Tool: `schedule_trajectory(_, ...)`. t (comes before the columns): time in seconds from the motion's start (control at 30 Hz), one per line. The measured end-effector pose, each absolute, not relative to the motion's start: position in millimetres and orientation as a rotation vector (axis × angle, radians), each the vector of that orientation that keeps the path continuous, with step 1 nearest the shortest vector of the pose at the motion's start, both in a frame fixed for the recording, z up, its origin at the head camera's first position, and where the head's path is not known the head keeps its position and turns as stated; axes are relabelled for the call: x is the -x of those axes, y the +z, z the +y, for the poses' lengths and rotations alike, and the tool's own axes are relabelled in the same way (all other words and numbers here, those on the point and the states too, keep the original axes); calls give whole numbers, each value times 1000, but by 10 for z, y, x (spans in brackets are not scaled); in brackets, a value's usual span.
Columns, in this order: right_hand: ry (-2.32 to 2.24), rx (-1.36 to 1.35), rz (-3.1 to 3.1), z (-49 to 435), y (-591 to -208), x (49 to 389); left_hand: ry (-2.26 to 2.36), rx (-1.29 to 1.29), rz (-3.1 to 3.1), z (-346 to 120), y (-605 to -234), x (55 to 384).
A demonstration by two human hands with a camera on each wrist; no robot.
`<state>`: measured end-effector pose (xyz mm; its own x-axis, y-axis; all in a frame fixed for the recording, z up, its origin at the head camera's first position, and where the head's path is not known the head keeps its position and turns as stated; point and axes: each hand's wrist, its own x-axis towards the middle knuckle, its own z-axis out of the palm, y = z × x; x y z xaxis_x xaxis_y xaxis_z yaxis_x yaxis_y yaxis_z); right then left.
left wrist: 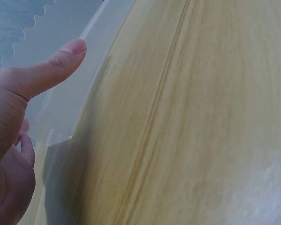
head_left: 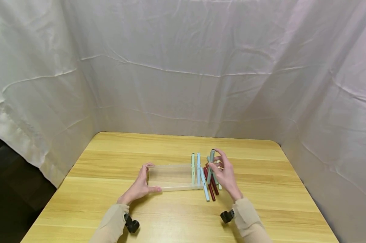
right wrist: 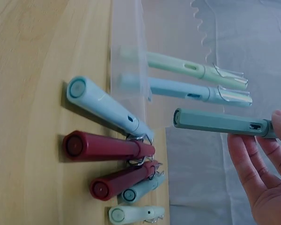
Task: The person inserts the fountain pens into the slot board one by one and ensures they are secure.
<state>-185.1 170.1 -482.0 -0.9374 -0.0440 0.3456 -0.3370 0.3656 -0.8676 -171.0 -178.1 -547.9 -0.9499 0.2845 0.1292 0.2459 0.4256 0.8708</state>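
The wooden tabletop [head_left: 183, 212] extends well past both ends of the translucent scalloped rack [head_left: 179, 188]. The left hand [head_left: 140, 185] grips the rack's left end; just beside its right end, the right hand [head_left: 226, 173] pinches a faceted teal pen [right wrist: 215, 123], its cap end cut off in the right wrist view.
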Motion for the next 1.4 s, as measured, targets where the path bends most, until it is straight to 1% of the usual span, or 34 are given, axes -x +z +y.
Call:
schedule_trajectory(0.33, 1619, -422, -2370, 1563, -4498, 1662, 1590, -487, 2630, -1780, -5475, 1694)
schedule_trajectory(0.47, 1621, -450, -2356, 1531, -4456, 1636, 1594, -475, 2626, -1779, -5476, 1688)
schedule_trajectory(1.1, 1682, -562, -2333, 1389, -4512, 1625, 1609, -500, 2628, -1770, -5470, 1698)
schedule_trajectory(1.4, 1692, -581, -2331, 1371, -4861, 1792, 1600, -502, 2630, -1766, -5458, 1698)
